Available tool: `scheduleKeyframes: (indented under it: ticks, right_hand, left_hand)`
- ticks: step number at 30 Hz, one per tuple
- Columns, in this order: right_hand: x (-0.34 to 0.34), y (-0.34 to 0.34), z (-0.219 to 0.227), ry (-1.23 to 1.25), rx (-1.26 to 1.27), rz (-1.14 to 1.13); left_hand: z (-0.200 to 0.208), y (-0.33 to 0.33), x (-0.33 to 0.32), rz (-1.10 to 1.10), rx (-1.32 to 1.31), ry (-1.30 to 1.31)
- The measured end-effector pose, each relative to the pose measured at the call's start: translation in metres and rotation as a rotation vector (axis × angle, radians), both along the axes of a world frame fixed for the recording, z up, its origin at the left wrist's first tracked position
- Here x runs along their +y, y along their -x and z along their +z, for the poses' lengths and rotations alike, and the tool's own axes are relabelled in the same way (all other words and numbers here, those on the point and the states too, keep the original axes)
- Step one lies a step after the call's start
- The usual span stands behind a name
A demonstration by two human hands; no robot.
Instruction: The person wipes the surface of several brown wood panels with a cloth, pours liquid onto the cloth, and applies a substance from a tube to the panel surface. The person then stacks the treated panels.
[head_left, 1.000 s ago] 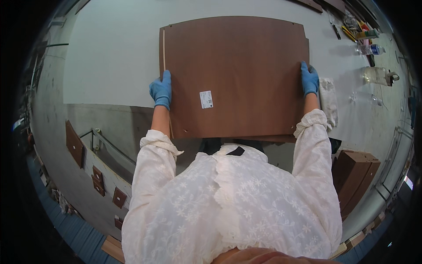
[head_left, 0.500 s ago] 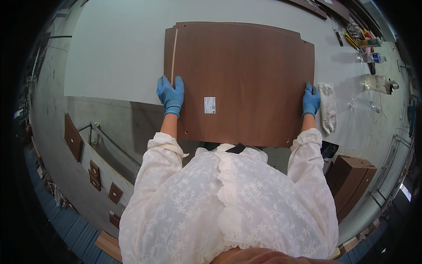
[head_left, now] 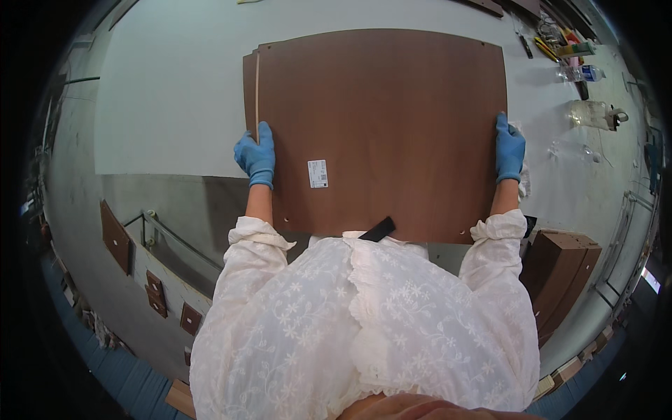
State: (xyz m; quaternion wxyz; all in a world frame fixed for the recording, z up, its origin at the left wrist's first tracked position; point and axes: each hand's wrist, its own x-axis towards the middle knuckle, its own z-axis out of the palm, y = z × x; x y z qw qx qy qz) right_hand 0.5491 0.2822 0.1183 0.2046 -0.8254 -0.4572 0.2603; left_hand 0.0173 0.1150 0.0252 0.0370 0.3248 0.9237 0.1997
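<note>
Two-handed hold on a large brown panel, which lies face up before the person, its far part above the white tabletop and its near edge beyond the tabletop's border, close to the body. The blue-gloved left hand is partly closed about the left edge, thumb on the upper face; the right hand is curled about the opposite edge in the same way. Fingers beneath are hidden. Gripping opposite sides at nearly equal height probably shares the weight and keeps the panel level. At left, a pale strip separates the panel from a narrow margin of what appears to be a second board; whether the left hand grips both cannot be told. A white label faces upward, readily inspected. A glass jar, a clear bottle and yellow-handled tools stand or lie to the right, presumably where they do not obstruct the panel.
</note>
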Motion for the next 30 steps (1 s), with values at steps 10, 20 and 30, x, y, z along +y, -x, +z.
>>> scheduleKeyframes:
  ticks: [10, 20, 30]
  right_hand:
    - [0.006, 0.028, 0.065, -0.241, 0.179, -0.034]
    - [0.042, 0.000, 0.104, -0.830, 0.362, 0.276]
    - [0.069, -0.040, 0.127, -0.562, -1.354, 0.374]
  left_hand:
    - [-0.014, 0.041, 0.033, 0.091, -0.651, -0.329]
    - [0.152, 0.040, 0.032, -0.111, -0.868, -0.676]
    - [0.224, 0.072, 0.067, -0.164, -1.026, -1.233]
